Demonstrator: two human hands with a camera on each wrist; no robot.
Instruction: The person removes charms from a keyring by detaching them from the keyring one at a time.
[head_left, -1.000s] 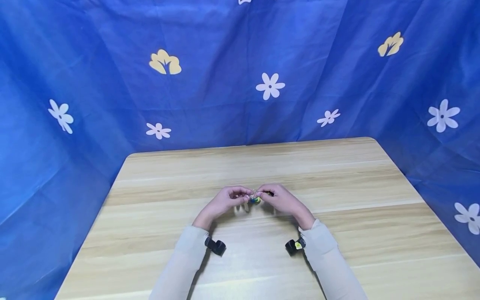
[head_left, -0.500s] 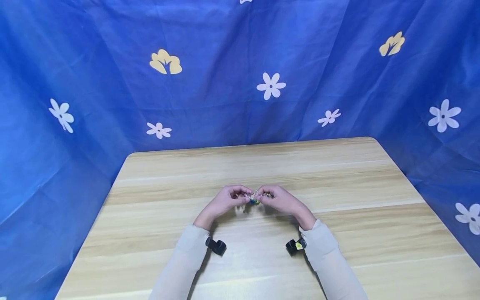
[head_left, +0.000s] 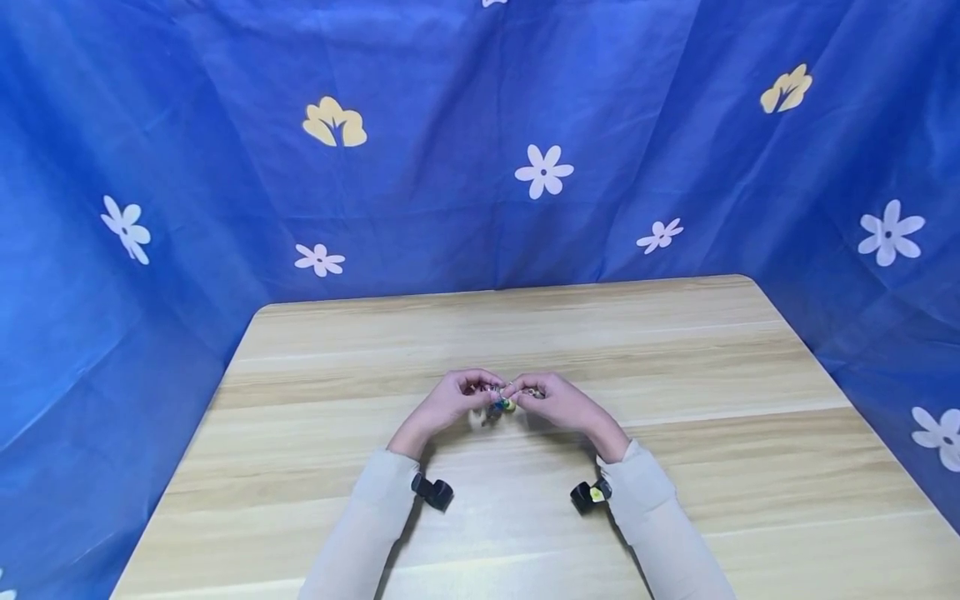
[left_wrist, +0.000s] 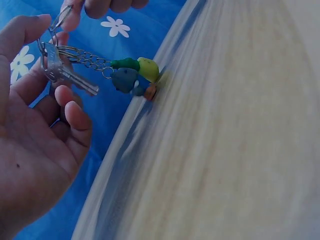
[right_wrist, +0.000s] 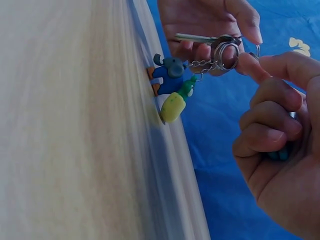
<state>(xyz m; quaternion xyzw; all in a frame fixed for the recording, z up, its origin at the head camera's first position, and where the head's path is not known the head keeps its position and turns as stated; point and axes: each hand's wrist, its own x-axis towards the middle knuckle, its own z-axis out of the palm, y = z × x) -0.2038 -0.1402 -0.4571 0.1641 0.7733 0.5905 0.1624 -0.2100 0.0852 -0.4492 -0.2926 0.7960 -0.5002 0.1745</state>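
My left hand (head_left: pixel 447 402) pinches a metal key ring (right_wrist: pixel 227 56) between thumb and fingers. A silver key (left_wrist: pixel 77 79) hangs from the ring across the left fingers. Two charms dangle on short chains: a grey-and-blue elephant figure (right_wrist: pixel 171 75) and a yellow-and-green figure (right_wrist: pixel 174 106). Both are low, by the tabletop; whether they touch it I cannot tell. My right hand (right_wrist: pixel 287 125) pinches the far edge of a ring with thumb and forefinger, fingertips close to the left hand's. A small teal thing (right_wrist: pixel 279 154) shows inside its curled fingers, mostly hidden.
Both hands are over the middle of a light wooden table (head_left: pixel 675 358). A blue curtain (head_left: pixel 435 208) with white and yellow flower prints surrounds its back and sides. Black wrist cameras sit on both sleeves (head_left: pixel 375 500).
The hands stay nearly in place, their fingertips shifting slightly at the ring. The dangling charms have swung a little between them.
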